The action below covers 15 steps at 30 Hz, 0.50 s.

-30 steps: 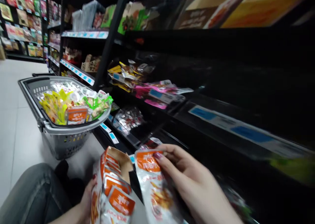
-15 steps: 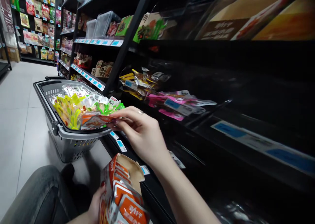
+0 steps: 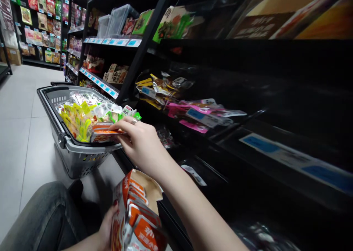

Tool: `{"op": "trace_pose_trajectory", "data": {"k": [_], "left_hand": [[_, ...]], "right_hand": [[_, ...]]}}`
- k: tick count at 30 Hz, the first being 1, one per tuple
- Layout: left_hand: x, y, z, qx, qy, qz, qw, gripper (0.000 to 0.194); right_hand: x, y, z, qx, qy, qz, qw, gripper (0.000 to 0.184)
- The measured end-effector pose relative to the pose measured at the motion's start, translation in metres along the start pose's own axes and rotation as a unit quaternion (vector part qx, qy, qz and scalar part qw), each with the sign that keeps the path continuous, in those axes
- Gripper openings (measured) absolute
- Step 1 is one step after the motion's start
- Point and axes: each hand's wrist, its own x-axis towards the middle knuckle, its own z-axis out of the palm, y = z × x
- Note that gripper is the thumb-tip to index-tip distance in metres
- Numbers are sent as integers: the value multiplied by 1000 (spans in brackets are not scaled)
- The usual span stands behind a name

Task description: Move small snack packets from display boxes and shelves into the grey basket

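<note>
My left hand (image 3: pixel 107 221) grips the side of an open cardboard box (image 3: pixel 118 210) low in the view. Orange-and-silver snack packets (image 3: pixel 146 229) stand packed inside that box. With a ring on one finger, my right hand (image 3: pixel 135 133) reaches over the near rim of the grey shopping basket (image 3: pixel 78 151). Between its fingers is an orange snack packet (image 3: pixel 106 130), lying at the near end of the basket's contents. Yellow packets (image 3: pixel 75 120) and white-and-green packets (image 3: pixel 118 113) fill the basket beside it. My fingertips on the packet are partly hidden.
Black shelving (image 3: pixel 138 56) runs along the right with price labels. Pink-edged packets (image 3: pixel 198 111) and yellow-edged packets (image 3: pixel 157 87) lie on a lower shelf. My bent knee (image 3: pixel 46 210) is at lower left, on a tiled floor (image 3: pixel 16 133). Hanging snack bags (image 3: pixel 41 23) line the far wall.
My right hand has moved left and slightly up, bringing the orange snack packet further into the basket. The left hand still holds the box in nearly the same place.
</note>
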Motion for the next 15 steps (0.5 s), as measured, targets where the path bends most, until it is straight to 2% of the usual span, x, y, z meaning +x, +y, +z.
{"op": "trace_pose_trajectory", "data": {"k": [4,7,11,15], "left_hand": [[-1,0,-1,-18,-15,-10,1000,57],[0,-1,-5,-26,-9,-28,999,60],[1,-3,-8,-19,13,-55,998,64],[-1,-1,-3,-20,12,-54,998,61]], "right_hand": [[18,10,-1,-47,-77,16,996,18],[30,11,4,-84,-131,-13,988,19],[34,4,13,-141,-164,-32,976,20],[32,3,18,-192,-197,-5,961,21]]}}
